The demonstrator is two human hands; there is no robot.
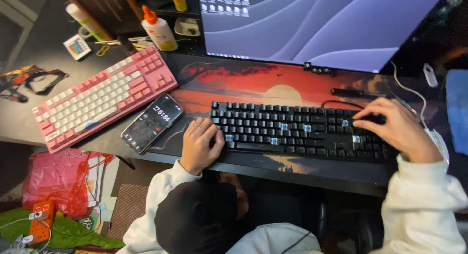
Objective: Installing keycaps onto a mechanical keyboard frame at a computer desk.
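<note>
A black keyboard [292, 129] with several keycaps removed, showing blue switches, lies on a red sunset desk mat [243, 85]. My left hand [199, 144] rests at the keyboard's left end, fingers curled against its edge. My right hand [397, 129] sits over the keyboard's right end, fingertips touching the keys near the top right. Whether it pinches a keycap cannot be told. White sleeves cover both arms.
A pink and white keyboard [100, 98] lies angled at the left. A phone [152, 122] with a lit screen sits between the keyboards. A monitor [317, 24] stands behind. A glue bottle [158, 29], small remote [77, 46] and cables [409, 90] are around.
</note>
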